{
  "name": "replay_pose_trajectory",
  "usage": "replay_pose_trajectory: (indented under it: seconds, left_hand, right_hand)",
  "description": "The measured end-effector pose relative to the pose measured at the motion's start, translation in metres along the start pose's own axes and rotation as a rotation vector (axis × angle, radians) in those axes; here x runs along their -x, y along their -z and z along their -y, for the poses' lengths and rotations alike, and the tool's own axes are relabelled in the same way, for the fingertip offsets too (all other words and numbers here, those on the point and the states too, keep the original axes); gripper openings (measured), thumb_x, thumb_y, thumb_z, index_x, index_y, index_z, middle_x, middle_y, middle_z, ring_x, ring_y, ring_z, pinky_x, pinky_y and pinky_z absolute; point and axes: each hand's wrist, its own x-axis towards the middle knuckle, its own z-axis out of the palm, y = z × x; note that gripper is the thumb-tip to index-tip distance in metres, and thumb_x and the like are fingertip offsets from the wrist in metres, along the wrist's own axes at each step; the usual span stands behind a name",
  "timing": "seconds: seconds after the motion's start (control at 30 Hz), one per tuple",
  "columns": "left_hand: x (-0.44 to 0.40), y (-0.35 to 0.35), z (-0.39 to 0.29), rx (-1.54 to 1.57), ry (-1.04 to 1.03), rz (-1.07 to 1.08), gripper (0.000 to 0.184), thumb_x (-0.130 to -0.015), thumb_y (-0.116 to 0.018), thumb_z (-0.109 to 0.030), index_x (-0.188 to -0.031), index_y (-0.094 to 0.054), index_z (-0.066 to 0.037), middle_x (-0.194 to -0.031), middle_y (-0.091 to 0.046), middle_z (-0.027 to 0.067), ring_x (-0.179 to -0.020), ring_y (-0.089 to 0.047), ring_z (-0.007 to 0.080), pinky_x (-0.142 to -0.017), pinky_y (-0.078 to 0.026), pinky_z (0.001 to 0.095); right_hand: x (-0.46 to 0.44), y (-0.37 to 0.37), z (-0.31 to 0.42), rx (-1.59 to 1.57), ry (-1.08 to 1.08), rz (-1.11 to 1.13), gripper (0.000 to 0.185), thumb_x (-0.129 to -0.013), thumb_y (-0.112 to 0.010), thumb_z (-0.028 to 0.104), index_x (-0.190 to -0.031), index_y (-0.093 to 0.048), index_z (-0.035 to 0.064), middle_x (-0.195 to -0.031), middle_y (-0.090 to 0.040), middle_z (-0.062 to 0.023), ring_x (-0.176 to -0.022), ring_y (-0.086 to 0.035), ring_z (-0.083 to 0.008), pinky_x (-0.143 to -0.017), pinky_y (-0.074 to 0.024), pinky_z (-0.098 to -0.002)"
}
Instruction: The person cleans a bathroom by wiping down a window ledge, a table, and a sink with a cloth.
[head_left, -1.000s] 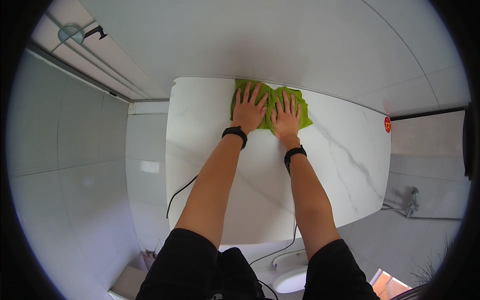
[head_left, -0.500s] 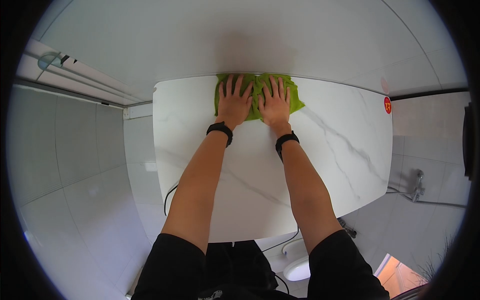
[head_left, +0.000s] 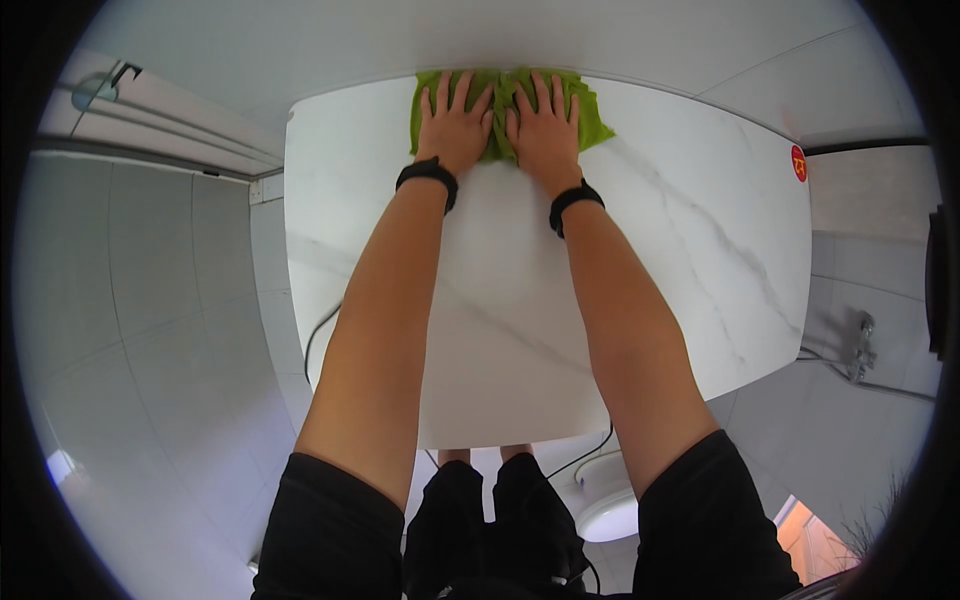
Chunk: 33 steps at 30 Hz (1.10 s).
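1. Broadly, a pale wall (head_left: 400,35) stands beyond the far edge of your white tabletop (head_left: 520,260), which has grey, marble-like veins.
2. Your black shorts (head_left: 450,510) show below the tabletop's near edge, and a white rounded fixture (head_left: 610,520) sits to their right, partly covered by your right arm.
3. The green cloth (head_left: 595,125) lies wrinkled along the tabletop's far edge, slightly left of the middle, under both your hands.
4. Your left hand (head_left: 455,135) is open, palm down on the cloth's left part, fingers pointing far and a little spread.
5. Your right hand (head_left: 547,140) is open too, flat on the cloth's right part; the two thumbs are near each other but apart.
6. You have a metal valve (head_left: 865,345) on the wall, beyond the tabletop's right side.
7. Black bands circle your left wrist (head_left: 430,170) and right wrist (head_left: 572,200).
8. A round red sticker (head_left: 799,163) sits at the tabletop's far right corner.
9. A thin dark cable (head_left: 318,325) curves at the left edge, beside your left forearm.
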Motion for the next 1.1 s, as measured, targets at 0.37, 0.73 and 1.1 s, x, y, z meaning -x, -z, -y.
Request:
replay_pose_trajectory:
  seconds: [0.37,0.73,1.1]
  left_hand:
    - [0.053,0.006,-0.051,-0.069,0.16,0.132,0.055,-0.106,-0.029,-0.043,-0.159,-0.029,-0.026,-0.168,-0.014,0.0126,-0.154,-0.01,0.039,-0.121,-0.01,0.0619]
    - [0.201,0.054,-0.148,-0.001,0.048,0.161,0.049,-0.101,-0.045,-0.038,-0.149,-0.049,-0.028,-0.165,-0.021,0.0178,-0.15,-0.017,0.0447,-0.118,-0.02,0.0614]
    - [0.353,0.14,-0.318,0.626,-0.074,0.245,0.017,-0.081,-0.058,-0.007,-0.094,-0.066,0.0,-0.108,-0.056,0.0214,-0.107,-0.052,0.0391,-0.093,-0.046,0.0479]
  right_hand:
    - [0.05,0.004,0.0,0.041,-0.03,0.056,0.055,-0.106,-0.031,0.045,-0.155,-0.04,0.0205,-0.166,-0.025,-0.0082,-0.153,-0.015,-0.0357,-0.123,-0.0091,-0.0572]
    - [0.223,0.101,-0.008,-0.118,0.028,0.147,0.054,-0.098,-0.05,0.033,-0.145,-0.05,0.0051,-0.163,-0.027,-0.0139,-0.152,-0.02,-0.0351,-0.122,-0.0167,-0.055]
    - [0.393,0.202,-0.089,-0.465,0.194,0.434,0.051,-0.086,-0.064,0.01,-0.134,-0.049,-0.0004,-0.131,-0.053,-0.0273,-0.12,-0.053,-0.0453,-0.099,-0.0471,-0.0506]
